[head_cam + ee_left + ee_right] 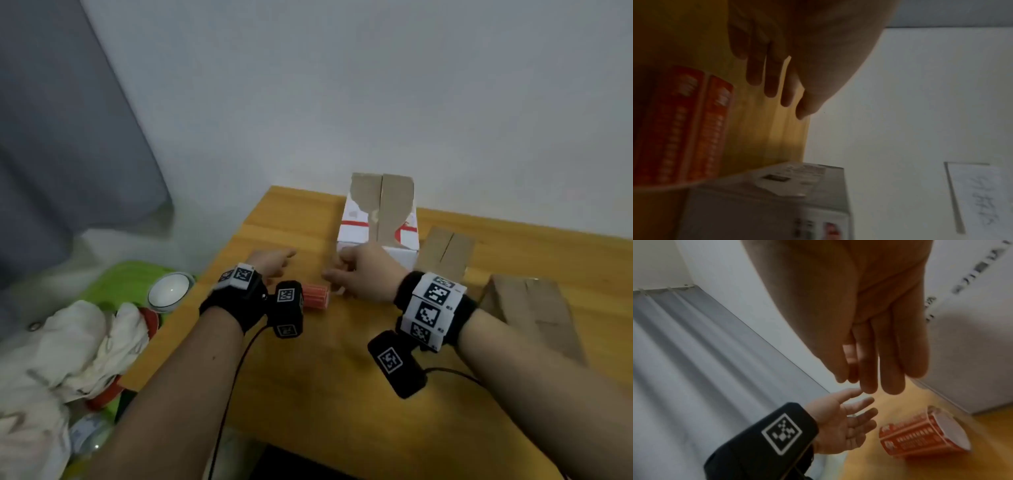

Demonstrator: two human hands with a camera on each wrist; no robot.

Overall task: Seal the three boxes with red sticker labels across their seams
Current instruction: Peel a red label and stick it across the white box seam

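On the wooden table (308,394), a roll of red sticker labels (315,296) lying on its side between both wrists, gripped by neither. Left hand (272,262) and right hand (364,274) blurred from the head camera; from the right wrist, fingers (869,366) straight, together, empty, left palm (840,423) open, fingers spread. Behind: white box (376,236), brown boxes (445,253) and (534,315), seams bare.

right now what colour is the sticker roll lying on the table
Red with rows of white print, on a white core. The sticker roll shows best in the right wrist view.
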